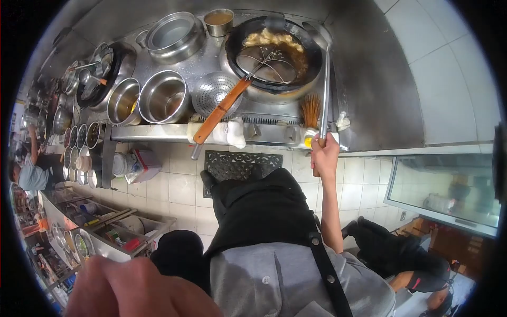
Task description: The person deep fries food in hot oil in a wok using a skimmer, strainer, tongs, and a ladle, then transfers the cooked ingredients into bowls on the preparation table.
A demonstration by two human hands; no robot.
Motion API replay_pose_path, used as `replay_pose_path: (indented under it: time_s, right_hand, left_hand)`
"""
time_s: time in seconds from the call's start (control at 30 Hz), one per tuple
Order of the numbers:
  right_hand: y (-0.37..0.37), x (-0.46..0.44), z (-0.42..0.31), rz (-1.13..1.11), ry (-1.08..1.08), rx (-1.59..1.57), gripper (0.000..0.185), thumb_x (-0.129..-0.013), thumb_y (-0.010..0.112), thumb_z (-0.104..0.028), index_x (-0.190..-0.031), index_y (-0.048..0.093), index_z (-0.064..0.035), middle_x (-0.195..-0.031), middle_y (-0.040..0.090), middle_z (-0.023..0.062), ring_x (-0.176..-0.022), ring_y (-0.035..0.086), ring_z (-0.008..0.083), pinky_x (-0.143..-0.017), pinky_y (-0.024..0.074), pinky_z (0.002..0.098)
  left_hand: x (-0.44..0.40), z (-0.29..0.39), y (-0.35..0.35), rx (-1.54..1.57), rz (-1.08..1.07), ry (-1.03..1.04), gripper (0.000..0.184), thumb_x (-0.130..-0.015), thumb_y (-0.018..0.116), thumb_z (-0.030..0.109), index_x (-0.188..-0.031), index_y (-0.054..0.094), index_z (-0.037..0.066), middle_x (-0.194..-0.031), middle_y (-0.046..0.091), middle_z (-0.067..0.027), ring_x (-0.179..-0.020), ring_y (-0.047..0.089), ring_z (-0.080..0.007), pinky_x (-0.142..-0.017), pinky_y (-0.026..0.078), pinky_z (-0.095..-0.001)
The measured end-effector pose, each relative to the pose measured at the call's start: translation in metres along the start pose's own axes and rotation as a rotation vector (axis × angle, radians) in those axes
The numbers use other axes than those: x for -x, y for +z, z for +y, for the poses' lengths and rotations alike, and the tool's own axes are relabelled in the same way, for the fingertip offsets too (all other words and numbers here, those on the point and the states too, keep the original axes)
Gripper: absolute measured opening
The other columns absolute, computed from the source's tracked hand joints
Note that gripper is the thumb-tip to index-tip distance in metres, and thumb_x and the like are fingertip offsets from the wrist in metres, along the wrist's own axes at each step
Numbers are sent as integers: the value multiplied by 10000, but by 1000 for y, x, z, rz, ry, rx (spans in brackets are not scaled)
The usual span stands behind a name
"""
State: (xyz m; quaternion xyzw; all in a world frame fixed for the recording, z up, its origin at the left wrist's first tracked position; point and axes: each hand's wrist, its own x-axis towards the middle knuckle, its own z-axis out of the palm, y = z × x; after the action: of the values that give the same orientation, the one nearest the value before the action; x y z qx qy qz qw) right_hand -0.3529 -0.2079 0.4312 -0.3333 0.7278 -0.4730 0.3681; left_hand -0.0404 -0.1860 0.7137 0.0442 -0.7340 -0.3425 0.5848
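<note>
My right hand (324, 154) is closed around the handle of a long metal ladle (324, 87). The ladle's head lies at the right rim of a black wok (232, 58). Inside the wok are brown liquid and pale golden food (272, 38). A wire skimmer (222, 111) with a wooden handle rests across the wok, its handle sticking out over the stove's front edge; neither hand touches it. My left hand (140, 288) is large and blurred at the bottom left, close to the camera. Its knuckles are bent, and whatever it may hold is hidden.
A perforated strainer (215, 94), steel pots (163, 98) and a brush (310, 111) stand along the stove. A white cloth (236, 133) hangs on its front edge. Seasoning bowls (82, 136) line the left. A person (37, 171) works far left; another person (391, 248) is at lower right.
</note>
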Motion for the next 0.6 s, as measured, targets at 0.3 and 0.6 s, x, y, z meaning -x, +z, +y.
replay_pose_path:
  time_s: [0.3,0.6]
  right_hand:
    - [-5,-3,-5,38,1,-9,69,-911,597,-13,-950,546,11,-560,502,39,-349,475,133,-317,354,327]
    - [-4,-4,-3,-17,-12,-4,60,-926,592,-7,-964,548,10,-567,516,45,-348,470,128,-313,349,323]
  left_hand:
    - [-16,-8,5,-345,-303,-293,141,-962,549,42,-857,642,61,-852,676,-109,-719,649,-202,-560,519,-272]
    - [-16,-8,98,150,557,-308,127,-899,673,98,-784,674,47,-809,667,-93,-726,630,-131,-601,529,-282]
